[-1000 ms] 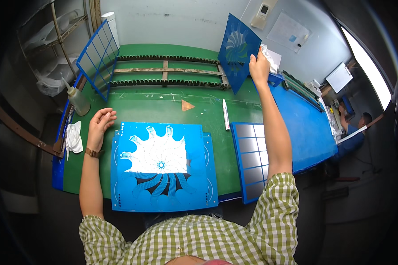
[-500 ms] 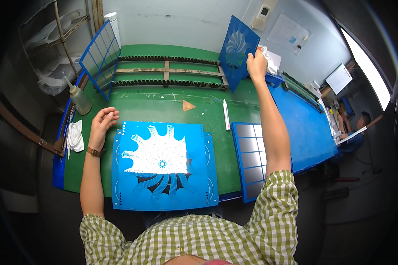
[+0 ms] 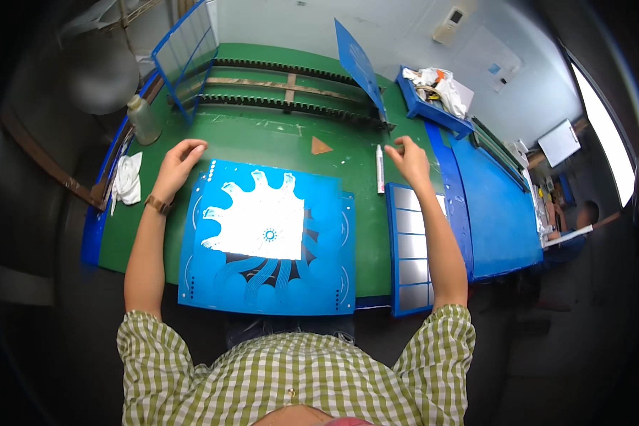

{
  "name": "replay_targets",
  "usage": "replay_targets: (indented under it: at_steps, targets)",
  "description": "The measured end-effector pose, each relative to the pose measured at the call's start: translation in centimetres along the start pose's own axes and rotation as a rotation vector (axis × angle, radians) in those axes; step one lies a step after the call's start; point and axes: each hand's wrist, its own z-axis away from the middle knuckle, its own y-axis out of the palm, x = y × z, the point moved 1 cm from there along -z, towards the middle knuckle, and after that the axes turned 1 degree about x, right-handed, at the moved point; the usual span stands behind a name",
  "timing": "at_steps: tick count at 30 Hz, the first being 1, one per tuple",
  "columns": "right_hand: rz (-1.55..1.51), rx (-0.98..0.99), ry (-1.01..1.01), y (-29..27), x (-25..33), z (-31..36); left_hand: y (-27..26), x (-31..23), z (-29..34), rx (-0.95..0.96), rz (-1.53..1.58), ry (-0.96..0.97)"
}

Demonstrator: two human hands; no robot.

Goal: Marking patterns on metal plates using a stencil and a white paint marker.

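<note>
On the green table in front of me lies a flat blue panel with a dark pinwheel pattern, much of it glaring white. A second blue edge shows beneath it at its right. My left hand hovers by the panel's far left corner, fingers loosely bent and holding nothing. Beside a white marker pen, my right hand is raised with thumb and fingers apart, also holding nothing. Farther back, a thin blue panel with a pale pinwheel pattern stands tilted in the slotted rack.
A blue-framed grid panel stands at the rack's left end. A squeeze bottle and white cloth are at left. A small brown triangle, a panel with silvery squares and a blue tray lie rightward. Another person sits far right.
My right hand has let go of the pinwheel panel in the rack and come back toward me. The view has shifted. My left hand remains near the flat panel's corner.
</note>
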Motion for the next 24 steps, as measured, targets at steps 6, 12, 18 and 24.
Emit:
replay_targets:
  at_steps: [6,12,18,24]
  targets:
    - [0.170,0.037,-0.121,5.1,1.0,3.3,0.7,0.6,0.6,0.144,-0.371,0.060]
    - [-0.140,-0.117,-0.325,2.0,3.1,5.3,0.8,0.9,0.6,0.157,-0.285,0.007]
    - [-1.140,0.125,-0.169,0.0,5.0,8.4,0.6,-0.4,0.7,0.056,-0.163,0.191]
    - [-0.879,0.040,-0.193,2.0,6.4,9.2,0.8,-2.0,1.1,0.056,0.089,0.206]
